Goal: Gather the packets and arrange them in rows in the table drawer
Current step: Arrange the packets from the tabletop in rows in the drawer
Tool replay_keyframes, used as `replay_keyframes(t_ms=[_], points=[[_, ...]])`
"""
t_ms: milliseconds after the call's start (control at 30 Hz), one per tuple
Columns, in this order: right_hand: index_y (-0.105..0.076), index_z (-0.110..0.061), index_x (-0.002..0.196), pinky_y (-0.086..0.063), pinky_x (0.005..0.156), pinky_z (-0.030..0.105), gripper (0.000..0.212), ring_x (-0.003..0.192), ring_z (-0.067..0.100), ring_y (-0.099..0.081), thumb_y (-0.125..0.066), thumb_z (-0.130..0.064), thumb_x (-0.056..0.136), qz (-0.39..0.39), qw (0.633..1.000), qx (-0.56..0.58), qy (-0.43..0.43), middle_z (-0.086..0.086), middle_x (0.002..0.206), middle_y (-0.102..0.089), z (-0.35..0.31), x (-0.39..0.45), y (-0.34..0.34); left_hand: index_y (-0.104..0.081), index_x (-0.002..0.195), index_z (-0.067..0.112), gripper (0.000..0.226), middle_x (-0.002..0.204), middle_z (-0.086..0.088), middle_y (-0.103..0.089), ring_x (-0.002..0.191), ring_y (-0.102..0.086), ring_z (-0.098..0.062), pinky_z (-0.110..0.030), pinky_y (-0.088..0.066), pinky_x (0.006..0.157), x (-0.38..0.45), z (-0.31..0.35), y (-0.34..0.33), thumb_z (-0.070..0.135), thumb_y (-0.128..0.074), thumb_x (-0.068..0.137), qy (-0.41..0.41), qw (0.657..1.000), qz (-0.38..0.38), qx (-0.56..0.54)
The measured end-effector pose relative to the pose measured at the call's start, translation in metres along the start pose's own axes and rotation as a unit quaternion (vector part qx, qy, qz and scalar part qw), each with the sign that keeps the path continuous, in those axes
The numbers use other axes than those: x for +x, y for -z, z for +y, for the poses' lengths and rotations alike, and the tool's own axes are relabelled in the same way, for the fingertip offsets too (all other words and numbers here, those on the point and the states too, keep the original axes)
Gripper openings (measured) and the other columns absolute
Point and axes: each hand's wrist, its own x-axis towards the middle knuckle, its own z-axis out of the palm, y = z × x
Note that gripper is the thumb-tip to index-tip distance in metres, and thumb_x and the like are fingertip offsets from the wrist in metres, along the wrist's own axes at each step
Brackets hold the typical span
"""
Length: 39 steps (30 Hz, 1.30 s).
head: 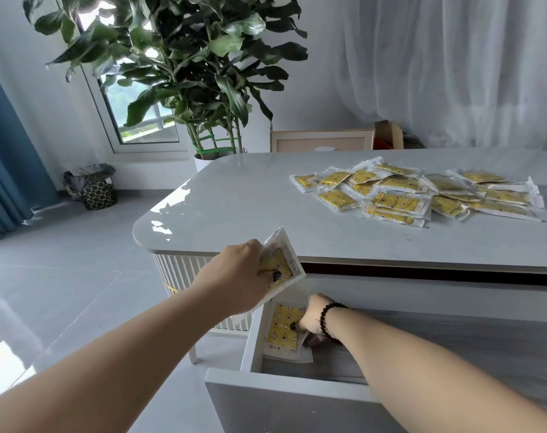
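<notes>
The white table drawer (pixel 284 398) stands pulled out below the tabletop. My left hand (pixel 234 276) grips a small stack of yellow-and-white packets (pixel 283 260) just above the drawer's left end. My right hand (pixel 313 317), with a black bead bracelet on the wrist, reaches into the drawer's left corner and pinches a packet (pixel 281 329) that leans against the left wall. A loose pile of several more packets (pixel 416 192) lies on the tabletop at the right.
The glossy white table (pixel 234 207) has a rounded left corner. A large potted plant (pixel 184 73) stands behind it, next to a wooden frame (pixel 322 140) and a cardboard box (pixel 387 134). A patterned bin (pixel 97 192) sits on the tiled floor at the left.
</notes>
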Motion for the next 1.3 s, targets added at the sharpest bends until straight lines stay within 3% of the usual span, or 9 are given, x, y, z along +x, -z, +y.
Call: replay_keyframes(t_ms=[200, 267, 367, 467, 633, 867, 1033, 1133, 1300], points=[[-0.049, -0.002, 0.130, -0.051, 0.076, 0.029, 0.049, 0.109, 0.027, -0.061, -0.049, -0.037, 0.096, 0.048, 0.995, -0.085, -0.012, 0.016, 0.125, -0.058, -0.003, -0.026, 0.020, -0.048, 0.090, 0.015, 0.010, 0.086, -0.002, -0.055, 0.072, -0.053, -0.015, -0.027, -0.046, 0.060, 0.000, -0.004, -0.003, 0.025, -0.049, 0.093, 0.017, 0.998, -0.021, -0.055], [-0.048, -0.003, 0.126, -0.046, 0.062, 0.028, 0.040, 0.085, 0.025, -0.062, -0.048, -0.029, 0.096, 0.020, 0.994, 0.103, 0.010, 0.016, 0.109, -0.063, -0.001, -0.035, 0.036, -0.052, 0.091, 0.012, 0.011, 0.087, -0.003, -0.059, 0.071, -0.054, -0.015, -0.023, -0.045, 0.057, 0.002, -0.007, -0.009, 0.022, -0.048, 0.095, 0.042, 0.991, -0.033, -0.119], [-0.055, -0.004, 0.106, -0.048, 0.056, 0.030, 0.022, 0.067, 0.025, -0.061, -0.051, -0.023, 0.097, -0.077, 0.884, 0.451, 0.095, 0.015, 0.090, -0.065, 0.008, -0.060, 0.054, -0.053, 0.079, 0.008, 0.020, 0.077, -0.007, -0.058, 0.068, -0.055, -0.020, -0.030, -0.044, 0.061, 0.004, -0.009, -0.015, 0.012, -0.044, 0.096, 0.081, 0.967, -0.071, -0.229], [-0.061, -0.008, 0.093, -0.053, 0.063, 0.034, 0.024, 0.075, 0.025, -0.067, -0.051, -0.029, 0.097, -0.129, 0.792, 0.577, 0.149, 0.011, 0.085, -0.069, 0.021, -0.082, 0.053, -0.057, 0.083, 0.008, 0.017, 0.080, -0.007, -0.060, 0.071, -0.058, -0.018, -0.026, -0.048, 0.067, 0.001, -0.007, -0.020, 0.010, -0.047, 0.096, 0.073, 0.951, -0.101, -0.281], [-0.061, -0.010, 0.089, -0.050, 0.046, 0.022, 0.006, 0.054, 0.012, -0.065, -0.061, -0.004, 0.089, -0.085, 0.811, 0.552, 0.176, 0.008, 0.076, -0.068, 0.027, -0.088, 0.042, -0.055, 0.079, 0.021, 0.015, 0.081, 0.002, -0.060, 0.070, -0.057, -0.009, -0.022, -0.050, 0.068, -0.005, 0.006, -0.027, 0.016, -0.059, 0.092, 0.038, 0.954, -0.092, -0.283], [-0.060, -0.005, 0.087, -0.051, 0.046, 0.023, 0.004, 0.053, 0.017, -0.064, -0.063, -0.002, 0.087, -0.047, 0.796, 0.592, 0.114, 0.011, 0.074, -0.065, 0.036, -0.079, 0.051, -0.055, 0.115, 0.007, 0.042, 0.106, -0.014, -0.067, 0.092, -0.069, -0.024, -0.029, -0.058, 0.068, -0.011, 0.003, -0.025, 0.002, -0.075, 0.077, 0.148, 0.865, -0.154, -0.454], [-0.064, -0.008, 0.087, -0.054, 0.064, 0.030, 0.005, 0.072, 0.025, -0.067, -0.063, -0.009, 0.083, -0.198, 0.835, 0.487, 0.159, 0.014, 0.085, -0.070, 0.034, -0.088, 0.054, -0.062, 0.102, 0.006, 0.025, 0.099, -0.015, -0.070, 0.089, -0.068, -0.028, -0.035, -0.057, 0.072, -0.001, -0.014, -0.022, 0.000, -0.070, 0.079, 0.204, 0.832, -0.024, -0.516], [-0.060, -0.008, 0.104, -0.055, 0.069, 0.033, 0.031, 0.077, 0.022, -0.068, -0.073, -0.007, 0.077, -0.178, 0.839, 0.474, 0.201, 0.011, 0.093, -0.070, 0.030, -0.085, 0.049, -0.066, 0.101, 0.011, 0.024, 0.095, -0.012, -0.072, 0.091, -0.067, -0.029, -0.042, -0.055, 0.087, 0.000, -0.018, -0.021, 0.000, -0.069, 0.079, 0.178, 0.864, 0.001, -0.472], [-0.066, -0.012, 0.097, -0.053, 0.091, 0.048, 0.031, 0.094, 0.027, -0.066, -0.076, 0.004, 0.072, -0.023, 0.857, 0.438, 0.271, 0.014, 0.100, -0.069, 0.029, -0.076, 0.047, -0.069, 0.091, 0.019, 0.016, 0.087, -0.003, -0.072, 0.082, -0.068, -0.019, -0.027, -0.056, 0.071, -0.002, 0.001, -0.033, 0.008, -0.072, 0.079, 0.101, 0.925, -0.004, -0.367]])
